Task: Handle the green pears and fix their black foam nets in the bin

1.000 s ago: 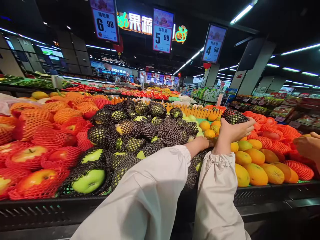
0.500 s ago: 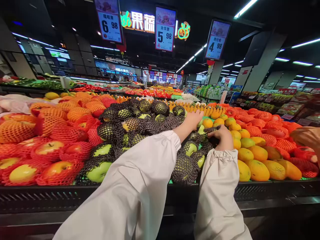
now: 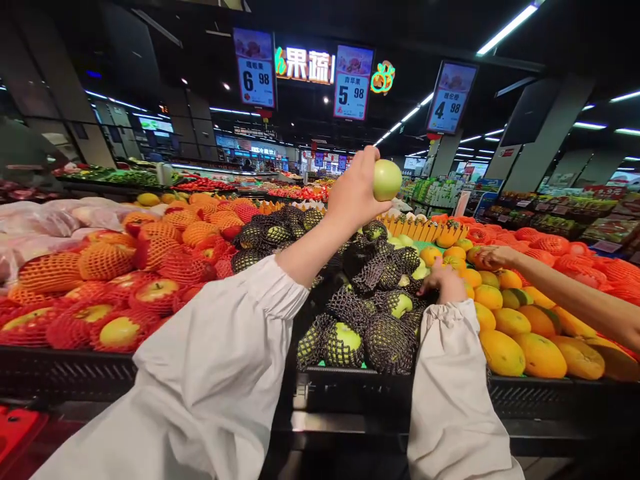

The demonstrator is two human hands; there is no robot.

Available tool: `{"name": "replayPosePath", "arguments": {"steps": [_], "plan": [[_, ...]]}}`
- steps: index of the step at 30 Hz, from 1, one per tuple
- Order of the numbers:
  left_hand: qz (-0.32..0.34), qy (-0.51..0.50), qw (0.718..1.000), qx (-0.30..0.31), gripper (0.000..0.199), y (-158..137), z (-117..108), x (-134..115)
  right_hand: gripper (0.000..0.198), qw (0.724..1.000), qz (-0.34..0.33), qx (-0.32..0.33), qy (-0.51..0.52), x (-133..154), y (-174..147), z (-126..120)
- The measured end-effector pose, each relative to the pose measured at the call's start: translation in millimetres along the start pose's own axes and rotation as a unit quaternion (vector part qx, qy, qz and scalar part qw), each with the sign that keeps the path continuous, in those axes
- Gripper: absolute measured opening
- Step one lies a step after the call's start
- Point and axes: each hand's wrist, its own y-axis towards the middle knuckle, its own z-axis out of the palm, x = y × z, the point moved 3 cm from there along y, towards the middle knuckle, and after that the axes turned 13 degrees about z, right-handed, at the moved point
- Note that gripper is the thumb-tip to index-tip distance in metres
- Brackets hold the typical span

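My left hand (image 3: 356, 187) is raised above the display with its fingers wrapped round a bare green apple (image 3: 387, 180). My right hand (image 3: 444, 281) is low at the right edge of the green apples, beside the oranges. Its thumb and forefinger look apart, and its other fingers are partly hidden. It touches or nearly touches a green apple (image 3: 421, 269) in the pile. Below my left hand lie green apples in black foam nets (image 3: 390, 340), with a few bare ones behind them.
Red and yellow apples in red nets (image 3: 155, 291) fill the left side. Oranges (image 3: 513, 320) lie to the right. Another person's hand (image 3: 495, 257) reaches over them from the right. A black rail (image 3: 70, 373) runs along the display's front. Price screens (image 3: 353, 83) hang overhead.
My left hand has lifted up and leftward out of the pile, with the green apple now showing in it. My right hand stays low among the apples. The other person's hand has come further in over the oranges.
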Motion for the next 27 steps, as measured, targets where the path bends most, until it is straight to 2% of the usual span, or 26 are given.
{"name": "replayPosePath", "arguments": {"steps": [2,3,4,5,6,7,8,9,11,13,15,17,18,20,23,25,27], "plan": [[-0.009,0.024,0.999,-0.043,0.074,-21,-29,5,0.078,0.998,0.042,-0.013,-0.034,7,-6,-18],[-0.022,0.041,0.997,-0.063,0.074,-35,-40,8,0.077,0.998,0.034,-0.038,-0.035,14,-11,-26],[-0.039,0.058,0.994,-0.079,0.073,-51,-47,11,0.072,0.997,-0.008,-0.077,-0.02,24,-20,-35],[-0.059,0.075,0.991,-0.09,0.071,-67,-50,15,0.062,0.989,-0.081,-0.126,0.015,36,-30,-41],[-0.079,0.089,0.988,-0.094,0.071,-83,-50,20,0.049,0.971,-0.18,-0.149,0.057,50,-44,-44],[-0.097,0.102,0.986,-0.092,0.07,-97,-47,25,0.034,0.943,-0.286,-0.137,0.099,63,-59,-43],[-0.112,0.112,0.984,-0.08,0.069,-109,-42,30,0.022,0.91,-0.384,-0.095,0.129,74,-74,-37],[-0.12,0.117,0.984,-0.054,0.067,-119,-35,35,0.019,0.878,-0.458,-0.036,0.134,83,-87,-28],[-0.109,0.117,0.987,0.026,0.064,-132,-19,40,0.023,0.842,-0.529,0.04,0.099,93,-103,-7],[-0.088,0.116,0.985,0.088,0.064,-138,-7,41,0.045,0.839,-0.534,0.094,0.046,94,-105,15],[-0.073,0.12,0.983,0.121,0.065,-141,-1,40,0.061,0.841,-0.518,0.154,0.016,92,-98,31],[-0.066,0.114,0.981,0.144,0.065,-143,3,38,0.052,0.843,-0.499,0.197,0.021,90,-90,40],[-0.064,0.105,0.981,0.15,0.065,-144,5,37,0.043,0.848,-0.49,0.197,0.037,90,-86,41],[-0.066,0.071,0.986,0.134,0.067,-146,7,36,0.027,0.869,-0.465,0.144,0.089,91,-80,40],[-0.123,-0.009,0.991,0.046,0.077,-150,8,41,0.015,0.895,-0.403,0.011,0.194,92,-75,35],[-0.215,-0.072,0.974,-0.022,0.084,-153,8,48,0.022,0.9,-0.35,-0.057,0.252,89,-71,34],[-0.304,-0.154,0.937,-0.076,0.081,-155,11,54,0.031,0.912,-0.29,-0.102,0.272,86,-68,34]]}}
